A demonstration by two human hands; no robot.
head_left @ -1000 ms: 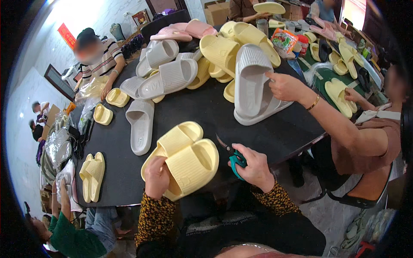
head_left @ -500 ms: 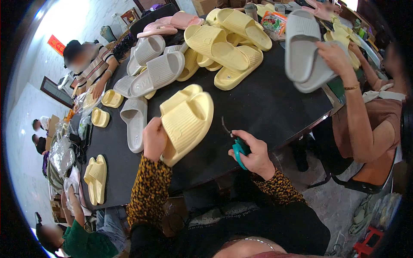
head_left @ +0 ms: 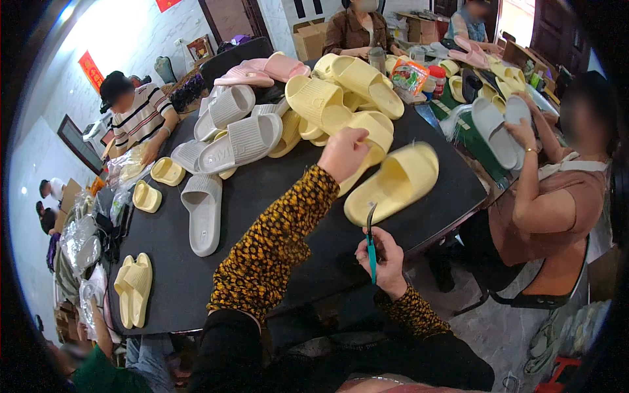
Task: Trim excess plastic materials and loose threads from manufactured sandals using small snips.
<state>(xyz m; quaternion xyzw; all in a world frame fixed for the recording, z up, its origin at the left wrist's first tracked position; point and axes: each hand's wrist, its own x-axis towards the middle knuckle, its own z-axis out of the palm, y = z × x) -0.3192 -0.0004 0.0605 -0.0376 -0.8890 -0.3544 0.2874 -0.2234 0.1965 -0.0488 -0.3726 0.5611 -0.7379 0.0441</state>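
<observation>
Listing from the near edge: right hand [head_left: 385, 263], clenched round one pair of scissors [head_left: 371, 252], teal-handled, with a dark curved blade pointing away; one black table [head_left: 327, 262], bearing the footwear; at near left, one pair of yellow slides [head_left: 133, 288], side by side, toes to the far side; just beyond the blade, one loose yellow slide [head_left: 396, 182], sole down, tilted to far right, its near end overlapped in view by the blade tip; whether the two touch cannot be told.

Middle ground: left hand [head_left: 344, 156], in a patterned sleeve, extended over the near edge of the pile, fingers curled in; whether it grasps the pile's nearest yellow slide [head_left: 377, 139] cannot be told; to the left, one single grey slide [head_left: 204, 213], and two small yellow slides [head_left: 147, 196] left of it.

Far: heaped grey slides [head_left: 244, 141] at left, heaped yellow slides [head_left: 321, 105] at right; pink slides [head_left: 262, 72] behind; one orange packet [head_left: 409, 77] beside a red-lidded jar [head_left: 438, 80]; at right, a seated co-worker [head_left: 550, 209] holding a pale grey pair [head_left: 495, 134]; at far left, a co-worker in a striped top [head_left: 141, 111].
</observation>
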